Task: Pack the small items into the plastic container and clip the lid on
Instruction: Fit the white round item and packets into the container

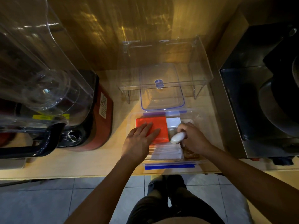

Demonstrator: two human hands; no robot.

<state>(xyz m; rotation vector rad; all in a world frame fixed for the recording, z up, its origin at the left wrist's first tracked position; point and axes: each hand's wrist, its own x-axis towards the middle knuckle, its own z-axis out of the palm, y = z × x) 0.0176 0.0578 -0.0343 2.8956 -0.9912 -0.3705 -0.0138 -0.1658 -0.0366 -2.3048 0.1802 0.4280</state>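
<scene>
A clear plastic container (196, 165) with blue clips sits on the wooden counter just in front of me. Inside lie a flat red packet (159, 122), a white box (173, 122), white paper-wrapped sticks (166, 152) and something brown at the right. My left hand (139, 141) rests flat, fingers spread, on the red packet. My right hand (194, 139) is inside the container, closed around a small white oval object (177, 137). The clear lid (161, 88) with a blue seal rim lies on the counter behind the container, partly under a clear acrylic stand.
A clear acrylic stand (200, 62) straddles the lid at the back. A red blender base (100, 123) with a big clear jug (37, 75) fills the left. A dark metal appliance (262, 101) stands at the right. The counter edge (64, 175) runs below, tiled floor beneath.
</scene>
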